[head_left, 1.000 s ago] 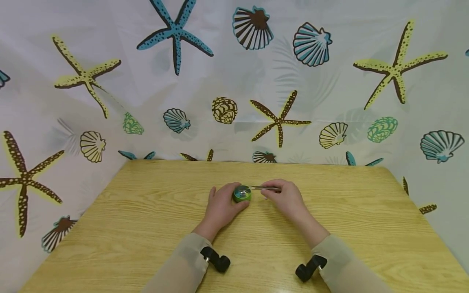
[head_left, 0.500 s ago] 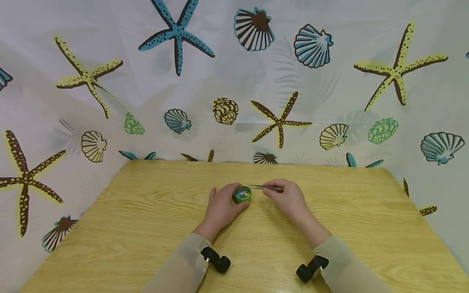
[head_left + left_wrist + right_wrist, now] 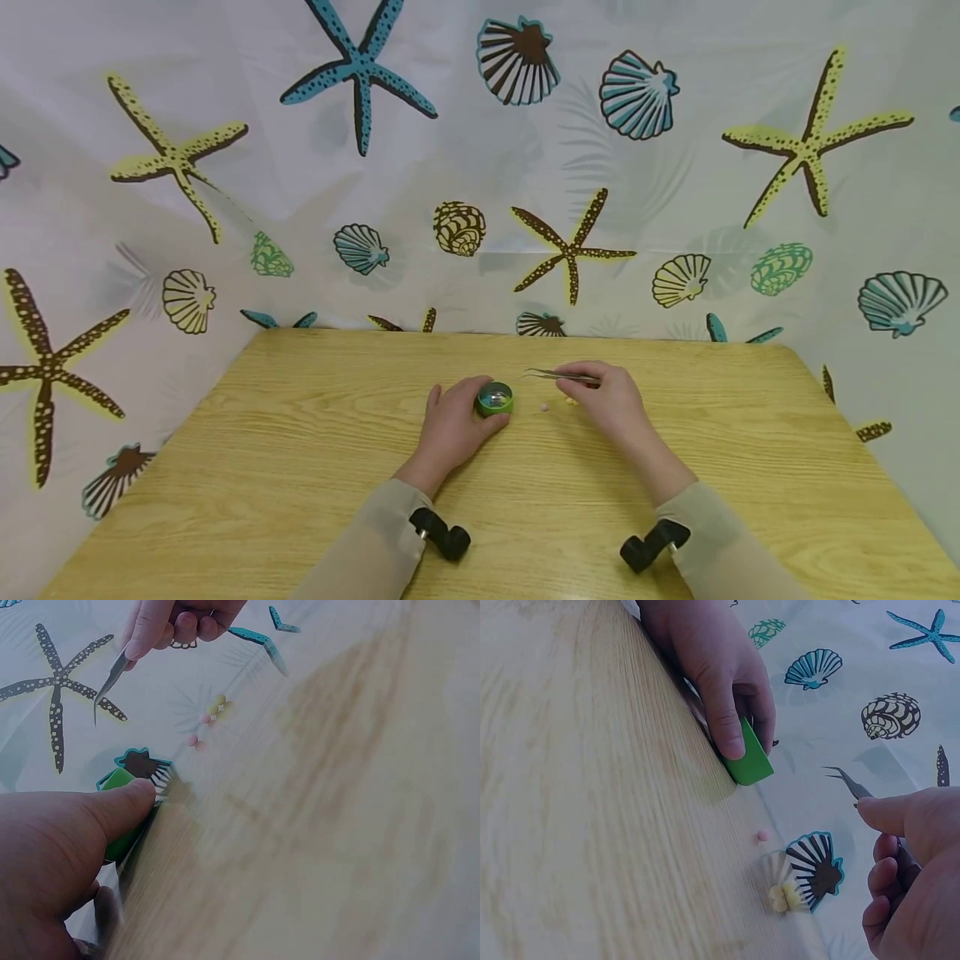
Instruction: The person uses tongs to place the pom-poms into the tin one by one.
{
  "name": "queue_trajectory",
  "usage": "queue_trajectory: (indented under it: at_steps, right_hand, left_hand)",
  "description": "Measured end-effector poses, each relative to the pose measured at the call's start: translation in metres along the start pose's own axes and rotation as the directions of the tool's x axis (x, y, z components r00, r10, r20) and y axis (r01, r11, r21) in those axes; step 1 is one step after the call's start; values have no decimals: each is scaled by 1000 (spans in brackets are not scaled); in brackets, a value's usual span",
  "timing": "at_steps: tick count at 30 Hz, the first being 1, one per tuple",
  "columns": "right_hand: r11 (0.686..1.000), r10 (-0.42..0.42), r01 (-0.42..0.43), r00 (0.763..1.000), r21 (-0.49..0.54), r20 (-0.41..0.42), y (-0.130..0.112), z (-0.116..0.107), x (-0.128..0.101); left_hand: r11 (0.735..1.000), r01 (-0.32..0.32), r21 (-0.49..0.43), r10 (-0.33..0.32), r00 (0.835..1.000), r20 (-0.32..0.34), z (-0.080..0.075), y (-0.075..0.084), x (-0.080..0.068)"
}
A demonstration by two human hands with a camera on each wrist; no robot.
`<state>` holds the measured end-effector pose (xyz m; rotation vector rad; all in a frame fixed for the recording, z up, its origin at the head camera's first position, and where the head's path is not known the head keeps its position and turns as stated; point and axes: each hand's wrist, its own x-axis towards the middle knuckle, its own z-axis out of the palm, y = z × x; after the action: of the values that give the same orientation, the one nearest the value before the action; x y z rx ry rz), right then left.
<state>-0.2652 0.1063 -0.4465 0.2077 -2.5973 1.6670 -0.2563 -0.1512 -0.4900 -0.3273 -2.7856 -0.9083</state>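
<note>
- Where the head view looks down on the wooden table (image 3: 300,467), the left hand (image 3: 453,425) curls thumb and fingers round a small green container (image 3: 495,399) at table centre; the right hand (image 3: 611,404), at the container's 3 o'clock, pinches metal tweezers (image 3: 558,376) whose tips point toward 9 o'clock, above the wood. One pink bead (image 3: 543,407) lies on the table between container and right hand.
- Left wrist view: thumb pressed on the green container (image 3: 120,802); the tweezers (image 3: 109,679) hang at its 12 o'clock, tips together, apparently holding nothing. Loose beads (image 3: 210,716), pink and yellow, lie at 1 o'clock.
- Right wrist view: right hand (image 3: 911,870) closed on the tweezers (image 3: 847,782); yellow beads (image 3: 782,895) and the pink bead (image 3: 763,835) lie on the wood at 5 o'clock of the green container (image 3: 748,759).
- Risk, as judged: the small round beads could roll off or spring from the tips if squeezed too hard; a slack left grip could let the container tip.
</note>
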Motion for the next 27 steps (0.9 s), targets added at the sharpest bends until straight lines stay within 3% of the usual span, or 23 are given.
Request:
queue_trajectory:
  at_steps: [14,27]
  right_hand:
    - [999,26,-27,999,-42,-26,17,-32,-1]
    - [997,32,-33,999,-68,-17,33,-41,1]
  left_hand:
    - [1000,1,1,-1,1000,-4,0,-2,1]
    - [1000,2,1,-2,1000,1,2,-2,1]
